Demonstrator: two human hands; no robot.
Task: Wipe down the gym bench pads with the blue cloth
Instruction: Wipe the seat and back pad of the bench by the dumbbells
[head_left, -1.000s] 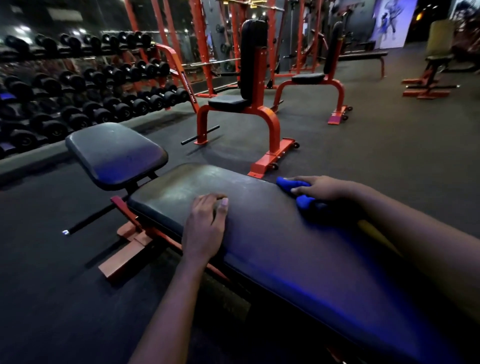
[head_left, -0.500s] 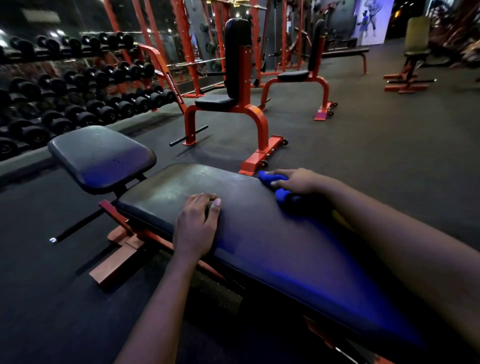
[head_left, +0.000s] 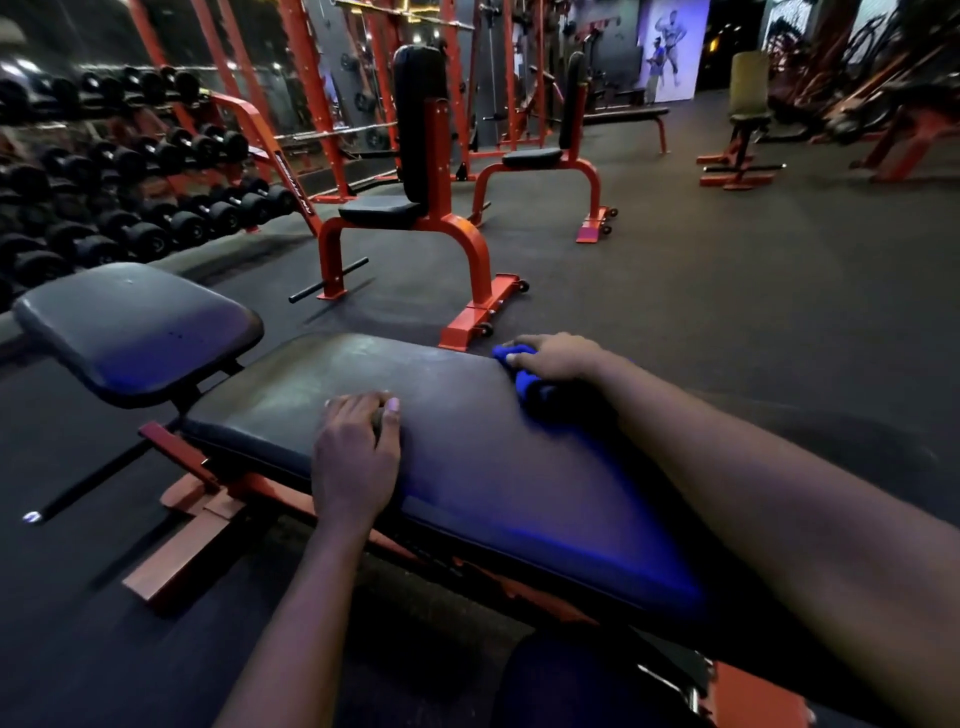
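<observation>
Head view: the blue cloth (head_left: 527, 387) is bunched under the right hand (head_left: 558, 358), whose fingers curl over it and press it onto the far edge of the long pad (head_left: 467, 493). Only two folds of blue show, one past the fingertips and one under the palm. Against the picture from a second ago, the hand and cloth sit slightly further along that far edge, toward the seat end, so I judge a wiping stroke along the rim is under way. The shift is small, and the camera has swung too, so I cannot say how much ground the stroke has covered.

The pad is dark vinyl, worn and scuffed. It is dull and greyish ahead of the grip, and behind the grip, toward the person, it carries a blue sheen. Whether that sheen is moisture or only coloured light cannot be told. Most of the surface between the cloth and the near edge looks not yet wiped.

On the near side of the grip, well apart from it, the left hand (head_left: 356, 457) lies palm down on the pad with nothing in it. It is in the same place as before and appears to brace the body.

Ahead of the grip and beyond the pad's end is the separate seat pad (head_left: 130, 327), with the cloth nowhere near it. Farther out from the grip stand an orange upright chair (head_left: 415, 156) and the dumbbell rack (head_left: 130, 218).
</observation>
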